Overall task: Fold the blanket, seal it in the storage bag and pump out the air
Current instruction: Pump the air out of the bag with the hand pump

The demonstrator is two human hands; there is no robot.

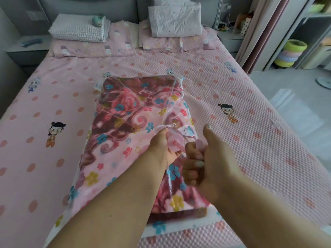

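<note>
Head view: bagged blanket (125, 122) lies lengthwise away; left hand (161, 149) and right hand (202, 161) grip pump (176, 143).

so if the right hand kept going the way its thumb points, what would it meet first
Probably the bagged blanket: the right hand, gripping the pink pump handle, has its thumb aimed up the bed over the blanket's right edge. Depth is unclear, so it may pass above.

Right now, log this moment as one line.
stage: pumping air | left hand: steadies pump body | right hand: grips pump handle | blanket: inside storage bag
</note>
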